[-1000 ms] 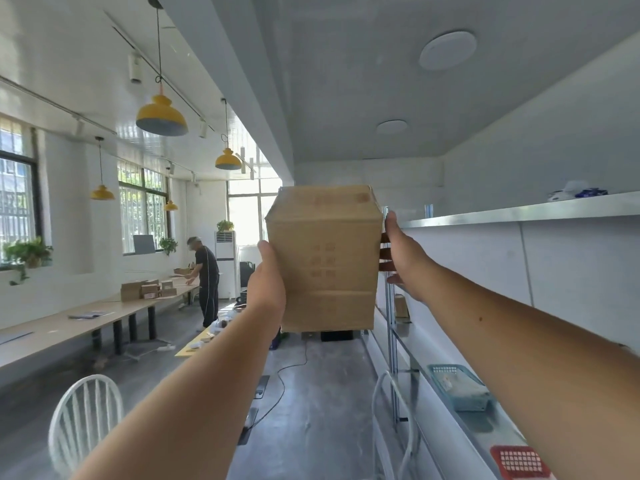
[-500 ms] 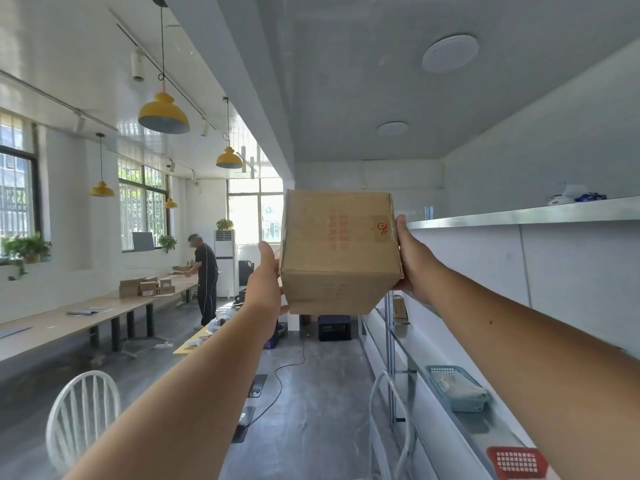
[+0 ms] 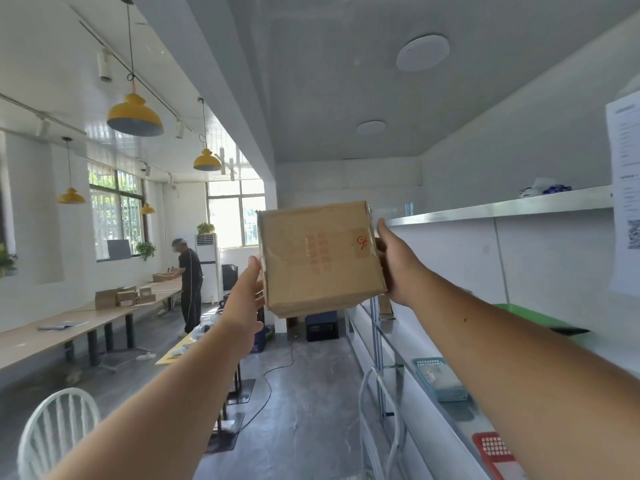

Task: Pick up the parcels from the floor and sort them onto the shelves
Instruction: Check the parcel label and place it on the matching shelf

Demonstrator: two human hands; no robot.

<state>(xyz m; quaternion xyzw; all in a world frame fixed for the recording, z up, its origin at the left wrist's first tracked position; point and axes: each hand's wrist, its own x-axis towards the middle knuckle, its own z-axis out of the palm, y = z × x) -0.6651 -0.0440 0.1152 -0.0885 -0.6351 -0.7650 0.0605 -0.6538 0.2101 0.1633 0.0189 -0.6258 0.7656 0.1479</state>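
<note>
I hold a brown cardboard parcel (image 3: 320,258) with red print up at arm's length, between both hands. My left hand (image 3: 247,292) grips its left side and my right hand (image 3: 394,261) grips its right side, fingers hidden behind the box. The parcel hangs in the air just left of the top metal shelf (image 3: 502,206), about level with its edge. Lower shelves (image 3: 408,344) run along the right wall.
A blue basket (image 3: 438,377) and a red basket (image 3: 491,452) sit on a lower shelf, a green tray (image 3: 530,315) on the middle one. White chairs (image 3: 55,434) stand below. A person (image 3: 189,275) works at a long table (image 3: 52,330) at the left.
The parcel has turned so its printed face shows and has shifted right toward the top shelf. My view has swung right, showing more of the shelves.
</note>
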